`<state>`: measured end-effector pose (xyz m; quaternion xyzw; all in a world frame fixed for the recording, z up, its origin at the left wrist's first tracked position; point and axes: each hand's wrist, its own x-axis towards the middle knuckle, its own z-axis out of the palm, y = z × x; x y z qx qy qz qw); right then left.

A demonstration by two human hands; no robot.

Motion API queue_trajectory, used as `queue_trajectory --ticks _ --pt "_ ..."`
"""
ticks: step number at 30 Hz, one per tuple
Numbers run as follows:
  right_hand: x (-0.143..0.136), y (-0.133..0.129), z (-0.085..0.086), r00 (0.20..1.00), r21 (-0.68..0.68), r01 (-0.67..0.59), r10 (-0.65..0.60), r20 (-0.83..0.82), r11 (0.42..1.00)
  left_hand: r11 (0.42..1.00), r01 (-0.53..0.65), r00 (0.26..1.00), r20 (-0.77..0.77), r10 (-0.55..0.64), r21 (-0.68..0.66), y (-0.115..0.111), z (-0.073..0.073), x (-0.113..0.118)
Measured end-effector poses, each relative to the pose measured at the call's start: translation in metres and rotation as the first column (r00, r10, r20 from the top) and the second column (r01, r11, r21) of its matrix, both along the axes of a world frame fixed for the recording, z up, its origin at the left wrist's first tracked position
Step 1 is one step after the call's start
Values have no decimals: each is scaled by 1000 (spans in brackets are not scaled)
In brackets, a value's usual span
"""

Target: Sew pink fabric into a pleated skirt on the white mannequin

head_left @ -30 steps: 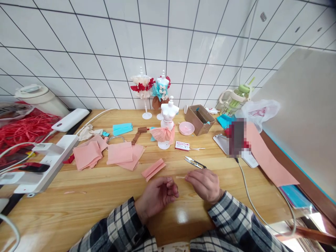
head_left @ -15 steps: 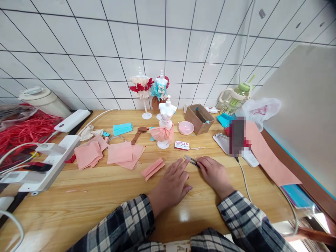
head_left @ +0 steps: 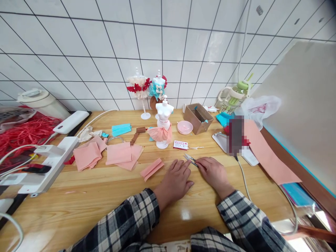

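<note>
My right hand [head_left: 212,174] rests on the wooden table with its fingers closed around the handle end of small metal snips [head_left: 193,162]. The blades point left and a little away from me, slightly apart. My left hand [head_left: 175,181] lies palm down with fingers stretched out, its fingertips close to the blades; I cannot tell whether they touch. Left of that hand is a folded pink paper strip [head_left: 152,169]. Beyond both hands stands a small white dress form [head_left: 164,113] with a gathered pink paper skirt [head_left: 160,134] around its lower part.
Pink sheets [head_left: 119,154] and a blue strip [head_left: 121,130] lie to the left. A small labelled box [head_left: 180,145], a pink bowl [head_left: 185,127] and a cardboard box [head_left: 197,119] stand beyond my hands. A power strip [head_left: 56,159] is at far left, a phone [head_left: 249,158] at right.
My left hand has shifted slightly, its fingers drawn back a little from the blades. My right hand still holds the snips in nearly the same spot. The view has tilted slightly.
</note>
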<state>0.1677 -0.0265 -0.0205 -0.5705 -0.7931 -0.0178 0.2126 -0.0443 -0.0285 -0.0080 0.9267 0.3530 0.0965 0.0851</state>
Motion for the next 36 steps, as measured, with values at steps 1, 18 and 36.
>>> queue_trajectory --ticks 1,18,36 --pt "2 0 -1 1000 4 -13 13 -18 1000 1000 0 1000 8 0 -8 0 0 -1" --pt "11 -5 -14 953 -151 107 -145 -266 983 990 25 984 176 0 -141 2 5 -6" --pt "6 -6 -15 955 -50 161 -168 -244 986 968 -231 896 366 251 -99 1 33 -77"
